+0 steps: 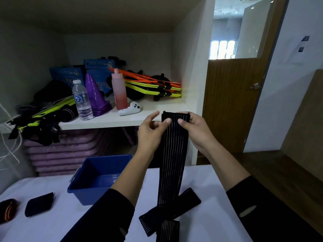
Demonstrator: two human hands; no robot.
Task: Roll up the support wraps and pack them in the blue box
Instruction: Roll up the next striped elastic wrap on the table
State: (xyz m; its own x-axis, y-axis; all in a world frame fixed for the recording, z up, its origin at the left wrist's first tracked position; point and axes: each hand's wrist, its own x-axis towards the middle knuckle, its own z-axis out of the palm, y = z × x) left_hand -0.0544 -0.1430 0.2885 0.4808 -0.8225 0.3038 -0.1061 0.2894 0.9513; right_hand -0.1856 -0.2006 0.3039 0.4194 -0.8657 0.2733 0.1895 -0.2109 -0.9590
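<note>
At frame centre the left hand (153,131) and right hand (193,130) pinch the top end of a black wrap (173,154), its tail hanging to the table (52,224). The first turn should probably start tight, edges level. The blue box (90,194) sits lower left.

Striped wrap (173,154): black elastic band with thin pale lengthwise lines. It hangs vertically, its top end pinched by the left hand (152,130) and the right hand (194,128), thumbs on the front. Its lower end lies folded on the table (52,227).

Second wrap (189,198): black, unrolled, lying diagonally on the table beneath the hanging band.

Rolled wraps: one dark roll (39,204) and one roll with orange stripes (7,210), at the table's left.

Blue box (97,172): plastic, open-topped, upright, just left of the hanging band.
</note>
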